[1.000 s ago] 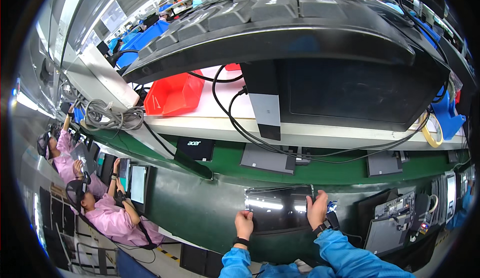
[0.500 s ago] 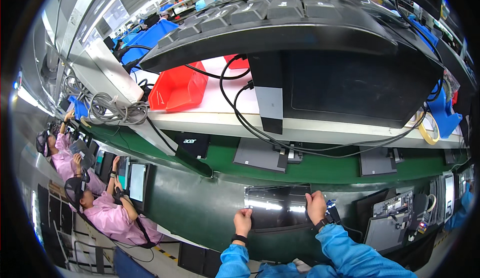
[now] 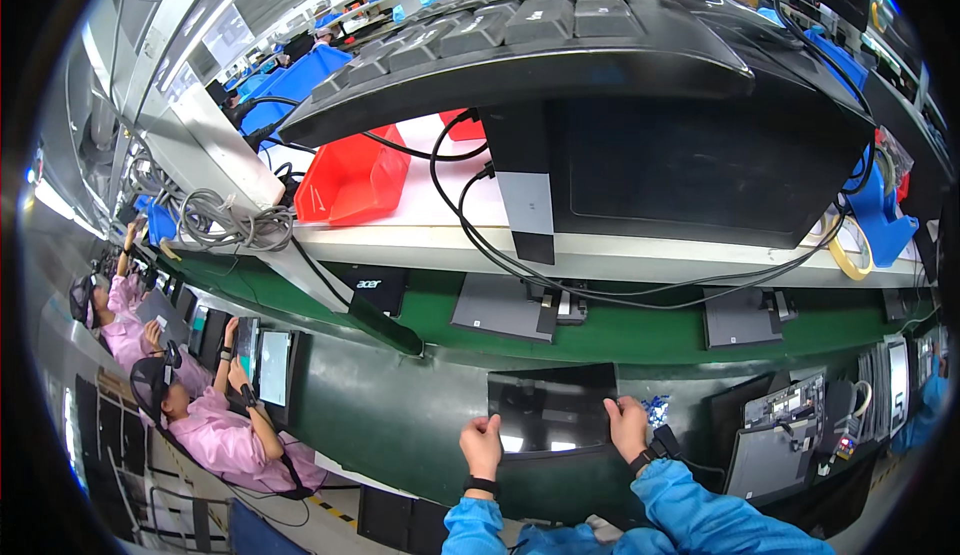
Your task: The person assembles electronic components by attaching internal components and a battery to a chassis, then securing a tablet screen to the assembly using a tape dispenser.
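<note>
The flat black glossy display panel lies on the dark green conveyor table, at 6 o'clock in view. The left hand grips its lower-left edge; the right hand grips its right edge, apparently closed. Support both edges evenly; keep fingers off the glossy face.

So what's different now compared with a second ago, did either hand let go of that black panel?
No. The left hand and right hand stay on the lower corners of the glossy black panel, which lies flat on the green conveyor belt as before. The panel sits a little lower and further left in view, likely from head motion. The red bin and keyboard are unchanged.
</note>
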A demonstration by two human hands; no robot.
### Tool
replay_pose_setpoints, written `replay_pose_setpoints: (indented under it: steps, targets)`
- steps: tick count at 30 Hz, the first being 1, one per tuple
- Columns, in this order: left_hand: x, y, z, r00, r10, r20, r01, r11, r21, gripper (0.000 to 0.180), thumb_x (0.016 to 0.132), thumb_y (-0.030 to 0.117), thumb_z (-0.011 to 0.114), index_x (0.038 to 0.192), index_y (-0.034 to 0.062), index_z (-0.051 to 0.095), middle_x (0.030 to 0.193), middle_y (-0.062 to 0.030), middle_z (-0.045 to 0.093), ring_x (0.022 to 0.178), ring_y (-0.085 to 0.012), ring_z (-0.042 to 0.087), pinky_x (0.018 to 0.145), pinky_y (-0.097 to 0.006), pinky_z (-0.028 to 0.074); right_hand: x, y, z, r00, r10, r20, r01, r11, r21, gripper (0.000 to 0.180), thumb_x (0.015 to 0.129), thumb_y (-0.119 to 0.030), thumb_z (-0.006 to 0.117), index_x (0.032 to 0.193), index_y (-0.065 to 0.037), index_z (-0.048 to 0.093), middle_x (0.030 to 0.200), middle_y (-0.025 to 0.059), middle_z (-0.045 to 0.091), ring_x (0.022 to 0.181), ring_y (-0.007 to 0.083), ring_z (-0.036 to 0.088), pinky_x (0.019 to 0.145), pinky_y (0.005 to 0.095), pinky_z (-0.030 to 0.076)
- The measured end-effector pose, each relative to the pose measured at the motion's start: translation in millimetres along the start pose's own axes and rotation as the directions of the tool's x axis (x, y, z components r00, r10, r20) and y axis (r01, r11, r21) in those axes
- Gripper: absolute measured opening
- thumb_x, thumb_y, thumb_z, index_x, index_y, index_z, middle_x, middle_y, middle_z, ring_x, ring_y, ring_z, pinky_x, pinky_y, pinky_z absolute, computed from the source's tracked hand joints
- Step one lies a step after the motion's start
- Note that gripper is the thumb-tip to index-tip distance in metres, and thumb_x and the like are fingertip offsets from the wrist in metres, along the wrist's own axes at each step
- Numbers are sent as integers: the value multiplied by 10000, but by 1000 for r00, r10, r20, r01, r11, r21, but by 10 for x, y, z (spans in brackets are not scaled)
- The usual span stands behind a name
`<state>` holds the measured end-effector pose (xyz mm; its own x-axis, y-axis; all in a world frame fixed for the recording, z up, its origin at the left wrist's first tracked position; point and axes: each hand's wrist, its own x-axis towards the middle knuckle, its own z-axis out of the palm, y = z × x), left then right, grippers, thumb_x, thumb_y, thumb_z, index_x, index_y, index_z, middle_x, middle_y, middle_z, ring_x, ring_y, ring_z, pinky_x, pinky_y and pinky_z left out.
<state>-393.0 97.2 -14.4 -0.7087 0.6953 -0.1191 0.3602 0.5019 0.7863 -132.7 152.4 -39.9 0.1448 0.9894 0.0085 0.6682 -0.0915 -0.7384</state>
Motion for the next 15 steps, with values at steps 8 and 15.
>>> replay_pose_setpoints:
  steps: [8, 15]
  targets:
    - [151, -407, -37, 995, 40, -95, -36, 999, 38, 280, 780, 170, 698, 939, -38, 596, 908, -184, 597, 825, -315, 581, 753, -370, 469, 418, -525, 61, 994, -51, -100, 42, 995, -90, 319, 719, -193, 740, 899, -12, 547, 936, 164, 522, 921, 372, 498, 792, 447, 415]
    - [-667, -657, -489, 973, 103, -206, -118, 991, -65, 283, 863, 135, 570, 1103, -16, 567, 1116, -187, 550, 1034, -325, 528, 908, -408, 424, 2056, -531, 1307, 992, 12, -122, 0, 995, 101, 426, 815, -389, 657, 972, 3, 603, 976, 233, 624, 927, 351, 612, 800, 396, 490]
